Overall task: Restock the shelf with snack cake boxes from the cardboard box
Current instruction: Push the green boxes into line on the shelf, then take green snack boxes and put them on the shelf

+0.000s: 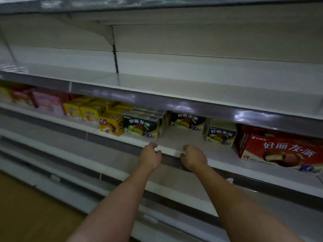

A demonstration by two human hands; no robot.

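Dark green snack cake boxes stand on the middle shelf (pixel 176 137): a row at the left (pixel 141 126), one set back (pixel 187 122), one at the right (pixel 221 134). A bare gap lies between them. My left hand (pixel 151 157) and my right hand (pixel 193 157) hover at the front edge of that shelf, below the gap, fingers loosely curled and holding nothing. The cardboard box is out of view.
A large red snack cake box (pixel 279 149) stands at the right of the same shelf. Yellow boxes (pixel 111 124) and pink boxes (pixel 47 102) fill the left part. The shelf above (pixel 192 89) and the shelves below hold nothing visible.
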